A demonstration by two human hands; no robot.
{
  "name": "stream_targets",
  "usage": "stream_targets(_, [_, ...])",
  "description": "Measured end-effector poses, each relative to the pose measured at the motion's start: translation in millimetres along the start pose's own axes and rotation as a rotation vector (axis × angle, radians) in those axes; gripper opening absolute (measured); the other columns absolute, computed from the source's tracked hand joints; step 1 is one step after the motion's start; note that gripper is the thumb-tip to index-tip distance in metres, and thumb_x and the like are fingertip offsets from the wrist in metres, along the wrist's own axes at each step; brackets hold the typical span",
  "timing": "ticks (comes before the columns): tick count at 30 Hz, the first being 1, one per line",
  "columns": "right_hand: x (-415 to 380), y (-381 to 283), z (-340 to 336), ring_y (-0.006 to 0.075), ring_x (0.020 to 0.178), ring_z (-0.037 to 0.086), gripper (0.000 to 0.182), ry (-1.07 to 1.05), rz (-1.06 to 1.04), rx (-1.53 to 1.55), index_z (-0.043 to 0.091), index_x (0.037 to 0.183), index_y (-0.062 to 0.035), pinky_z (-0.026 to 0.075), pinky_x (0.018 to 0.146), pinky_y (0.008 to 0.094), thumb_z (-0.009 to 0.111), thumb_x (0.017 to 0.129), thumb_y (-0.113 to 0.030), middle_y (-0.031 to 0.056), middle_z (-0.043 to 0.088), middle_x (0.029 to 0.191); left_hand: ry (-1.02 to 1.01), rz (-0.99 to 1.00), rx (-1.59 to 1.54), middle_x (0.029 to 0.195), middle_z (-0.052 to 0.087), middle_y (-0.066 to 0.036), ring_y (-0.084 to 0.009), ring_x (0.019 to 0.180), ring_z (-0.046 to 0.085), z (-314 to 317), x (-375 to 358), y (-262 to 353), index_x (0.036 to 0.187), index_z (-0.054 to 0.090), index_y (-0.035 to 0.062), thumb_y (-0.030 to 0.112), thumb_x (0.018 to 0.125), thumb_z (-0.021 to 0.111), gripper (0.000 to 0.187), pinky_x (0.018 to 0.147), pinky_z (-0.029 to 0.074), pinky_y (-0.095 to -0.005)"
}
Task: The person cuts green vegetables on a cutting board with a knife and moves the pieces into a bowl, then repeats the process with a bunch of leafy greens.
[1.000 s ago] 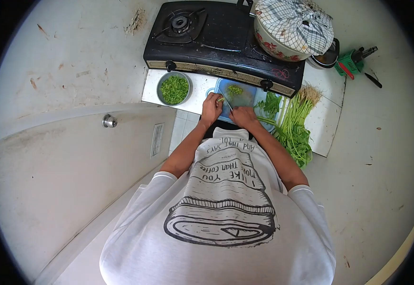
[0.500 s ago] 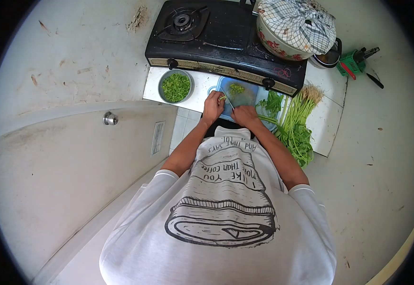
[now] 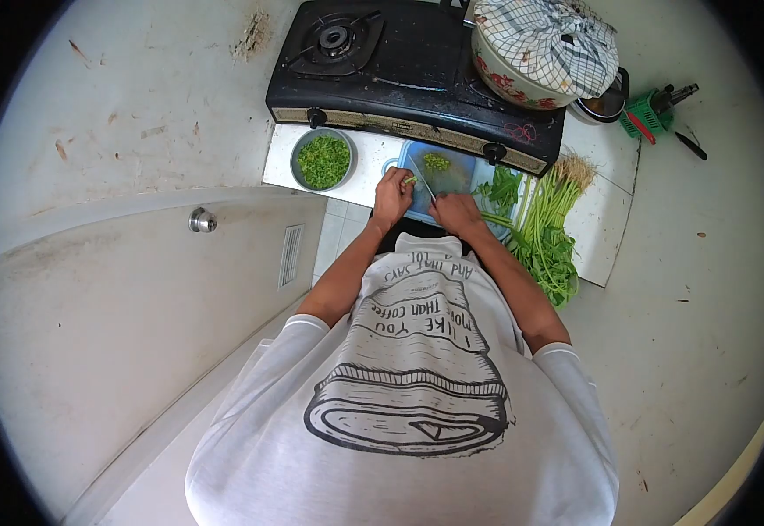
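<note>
On a blue cutting board (image 3: 416,209), my left hand (image 3: 392,195) is closed on a short piece of green stalk (image 3: 410,180) near the board's left side. My right hand (image 3: 456,213) is wrapped round the handle of a knife (image 3: 422,179), whose blade slants up and left beside my left fingers. A small heap of chopped greens (image 3: 436,162) lies on the board beyond the blade. Right of my right hand are leafy greens (image 3: 503,187) and a large bunch of green stalks with roots (image 3: 547,212).
A grey bowl of chopped greens (image 3: 323,159) stands on the white counter (image 3: 371,156) at left. Behind is a black gas stove (image 3: 417,61) bearing a cloth-covered pot (image 3: 513,79). At right are a small pot (image 3: 608,106), a green basket with utensils (image 3: 647,116) and another knife (image 3: 691,146).
The knife blade has shifted slightly against the board. Both hands keep nearly the same places and holds.
</note>
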State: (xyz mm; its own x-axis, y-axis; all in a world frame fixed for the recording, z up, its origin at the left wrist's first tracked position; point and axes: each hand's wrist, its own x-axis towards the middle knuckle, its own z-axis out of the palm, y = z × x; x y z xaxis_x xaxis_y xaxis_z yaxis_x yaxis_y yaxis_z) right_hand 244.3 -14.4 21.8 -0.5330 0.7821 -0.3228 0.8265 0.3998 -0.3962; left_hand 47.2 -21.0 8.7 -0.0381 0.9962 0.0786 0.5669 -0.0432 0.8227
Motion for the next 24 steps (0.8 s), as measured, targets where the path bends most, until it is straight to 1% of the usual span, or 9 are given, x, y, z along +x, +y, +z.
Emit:
stream_targets(2, [-2.1,-5.0,-1.5,0.0407,0.077,0.074,0.041,0.019,-0.021,0.031,0.074,0.087,0.0002,0.059,0.073,0.0512,0.058,0.098,-0.036,0.0239,0.074,0.082,0.002,-0.002,0.007,0.089,0.06,-0.013,-0.0267,0.068,0.061,1.5,-0.3,-1.5,0.098,0.07,0.0012,-0.002,0.088,0.07,0.011,0.065,0.051,-0.0383])
stream_targets(8, [1.4,-3.3,7.1,0.0412,0.077,0.074,0.042,0.043,-0.039,0.05,0.075,0.089,-0.0004,0.059,0.074,0.0522,0.057,0.098,-0.037,0.0251,0.074,0.083,0.002,0.007,0.004,0.089,0.06,-0.014,-0.0277,0.068,0.061,1.8,-0.3,-3.6,0.097,0.069,0.0011,-0.002,0.087,0.069,0.011,0.065,0.051,-0.0394])
stream_targets(11, [10.8,-9.1,1.7,0.0406,0.083,0.075,0.041,-0.023,0.005,0.031,0.078,0.09,-0.0024,0.06,0.077,0.0522,0.054,0.098,-0.035,0.0236,0.076,0.09,-0.037,-0.016,0.074,0.092,0.065,-0.013,-0.0231,0.071,0.066,1.6,0.0,-7.2,0.103,0.071,0.0007,0.002,0.088,0.073,0.015,0.068,0.055,-0.0359])
stream_targets(17, [7.7,-9.8,0.8,0.0396,0.083,0.076,0.042,-0.038,-0.001,0.027,0.079,0.089,-0.0026,0.06,0.077,0.0521,0.055,0.098,-0.035,0.0235,0.076,0.09,-0.023,-0.037,0.058,0.092,0.065,-0.013,-0.0232,0.071,0.065,0.9,-0.3,-2.6,0.103,0.072,0.0009,0.001,0.088,0.074,0.015,0.068,0.055,-0.0355])
stream_targets(20, [0.3,-8.9,0.5,0.0412,0.08,0.075,0.042,-0.034,-0.007,0.009,0.077,0.088,-0.0026,0.059,0.075,0.052,0.055,0.1,-0.036,0.0233,0.075,0.087,-0.011,-0.035,0.03,0.092,0.065,-0.013,-0.023,0.071,0.066,1.2,-0.6,-2.5,0.103,0.071,0.0008,0.002,0.088,0.074,0.015,0.068,0.055,-0.0358])
stream_targets(24, [14.8,-10.5,3.3,0.0377,0.083,0.077,0.041,-0.057,0.012,-0.01,0.08,0.088,-0.0045,0.06,0.078,0.0499,0.056,0.098,-0.036,0.0217,0.077,0.09,-0.018,-0.029,0.061,0.092,0.065,-0.012,-0.0227,0.07,0.066,2.3,-0.1,-4.4,0.103,0.071,0.0009,0.003,0.089,0.074,0.014,0.067,0.055,-0.0356])
